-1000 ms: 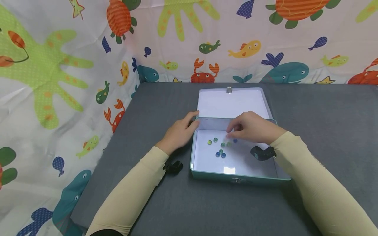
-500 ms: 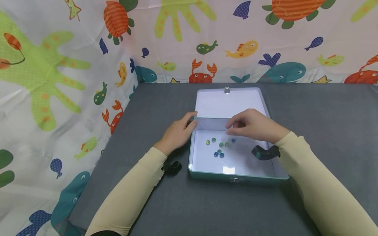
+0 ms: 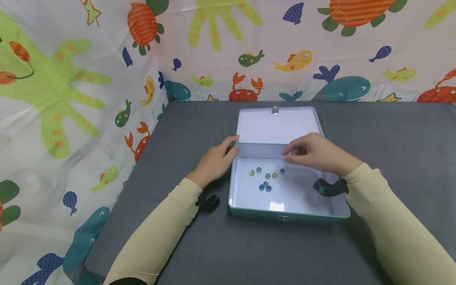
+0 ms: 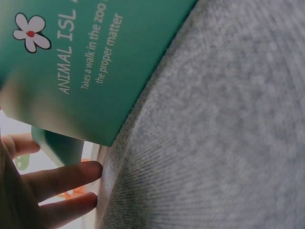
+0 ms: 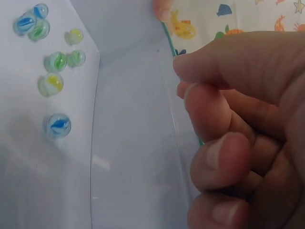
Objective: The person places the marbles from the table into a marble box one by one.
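A shallow box (image 3: 303, 217), green outside and white inside, lies on the table, its lid (image 3: 281, 122) folded back. Several glass marbles (image 3: 268, 175) with green, yellow and blue swirls lie on its floor, mostly toward the left. My left hand (image 3: 215, 160) rests at the box's back left corner; in the left wrist view its fingers (image 4: 66, 179) extend beside the green wall (image 4: 105, 86). Over the back of the box hovers my right hand (image 3: 313, 154), fingers loosely curled, nothing visible between them. A blue-swirled marble (image 5: 58, 125) lies closest below it.
The box stands on a grey-covered table (image 3: 199, 245). A metal clasp (image 3: 275, 110) sits on the lid's far edge. Behind and to the left hangs a white cloth (image 3: 213, 59) printed with sea animals.
My right hand has shifted right, away from the marbles. My left hand stays at the box corner, and the marbles lie in the same arrangement.
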`<state>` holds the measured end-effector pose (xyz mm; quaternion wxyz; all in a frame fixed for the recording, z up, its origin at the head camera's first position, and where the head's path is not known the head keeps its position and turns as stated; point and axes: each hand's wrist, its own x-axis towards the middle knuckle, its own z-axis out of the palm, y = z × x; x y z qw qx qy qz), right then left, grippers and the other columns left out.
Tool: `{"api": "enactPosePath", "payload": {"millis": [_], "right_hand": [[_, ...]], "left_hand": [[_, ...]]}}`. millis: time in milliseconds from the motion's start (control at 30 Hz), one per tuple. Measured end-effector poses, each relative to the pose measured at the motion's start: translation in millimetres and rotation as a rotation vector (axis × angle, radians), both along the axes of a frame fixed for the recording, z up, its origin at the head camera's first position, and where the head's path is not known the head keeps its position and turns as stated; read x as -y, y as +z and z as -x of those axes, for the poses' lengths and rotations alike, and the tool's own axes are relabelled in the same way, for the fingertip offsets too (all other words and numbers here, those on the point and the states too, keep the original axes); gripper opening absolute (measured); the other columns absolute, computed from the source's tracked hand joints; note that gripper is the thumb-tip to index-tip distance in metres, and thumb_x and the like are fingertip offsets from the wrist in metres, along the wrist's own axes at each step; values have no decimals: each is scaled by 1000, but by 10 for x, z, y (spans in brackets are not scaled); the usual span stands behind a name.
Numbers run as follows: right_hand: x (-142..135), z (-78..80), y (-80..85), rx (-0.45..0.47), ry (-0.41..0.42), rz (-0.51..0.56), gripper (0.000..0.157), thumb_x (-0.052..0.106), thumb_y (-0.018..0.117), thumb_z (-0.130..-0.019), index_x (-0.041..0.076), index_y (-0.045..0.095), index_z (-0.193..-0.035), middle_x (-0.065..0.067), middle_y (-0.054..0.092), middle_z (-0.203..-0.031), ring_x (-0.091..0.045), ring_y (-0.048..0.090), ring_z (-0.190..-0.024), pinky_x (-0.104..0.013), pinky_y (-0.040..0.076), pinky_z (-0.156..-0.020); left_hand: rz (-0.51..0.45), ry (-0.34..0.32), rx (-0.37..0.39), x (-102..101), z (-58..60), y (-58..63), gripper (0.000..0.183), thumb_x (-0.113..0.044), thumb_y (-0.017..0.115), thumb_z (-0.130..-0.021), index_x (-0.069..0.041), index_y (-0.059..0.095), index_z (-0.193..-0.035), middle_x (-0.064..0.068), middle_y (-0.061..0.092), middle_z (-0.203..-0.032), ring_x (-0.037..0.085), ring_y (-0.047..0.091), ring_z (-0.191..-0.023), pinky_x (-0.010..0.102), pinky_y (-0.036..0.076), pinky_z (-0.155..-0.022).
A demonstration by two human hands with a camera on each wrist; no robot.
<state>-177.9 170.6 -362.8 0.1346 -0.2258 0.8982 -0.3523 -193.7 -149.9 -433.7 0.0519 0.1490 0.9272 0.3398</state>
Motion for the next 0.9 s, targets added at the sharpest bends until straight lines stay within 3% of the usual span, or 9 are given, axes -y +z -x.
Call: {"api": "enactPosePath", "payload": {"millis": [333, 400, 733, 900], "right_hand": [[-168, -78, 36, -9, -37, -14, 24, 25, 80, -95, 10, 81, -114, 0, 64, -80, -18, 52, -72, -30, 39, -56], [-198, -95, 46, -15, -46, -19, 24, 24, 80, -94, 11, 81, -114, 0, 66, -79, -18, 50, -68, -30, 38, -56], [-421, -163, 97, -40, -95, -40, 27, 25, 81, -94, 10, 80, -117, 0, 66, -77, -15, 50, -65, -29, 40, -56], [-531, -192, 102, -27, -122, -39, 30, 25, 82, -93, 9, 79, -118, 0, 60, -73, -15, 51, -65, -29, 41, -56]], "left_hand": [[11, 23, -6, 13, -24, 0, 58, -58, 36, -108, -34, 42, -160, 8, 70, -133, 24, 62, -100, 46, 49, -85], [16, 25, -5, 11, -31, 0, 57, -58, 36, -108, -35, 42, -160, 7, 68, -138, 24, 62, -100, 46, 49, -85], [7, 16, -17, -27, -28, 5, 57, -57, 36, -108, -35, 42, -160, 8, 72, -115, 24, 61, -92, 44, 47, -78], [6, 17, -15, -28, -21, 13, 57, -57, 36, -108, -36, 42, -160, 7, 70, -130, 24, 61, -96, 45, 48, -81]]}}
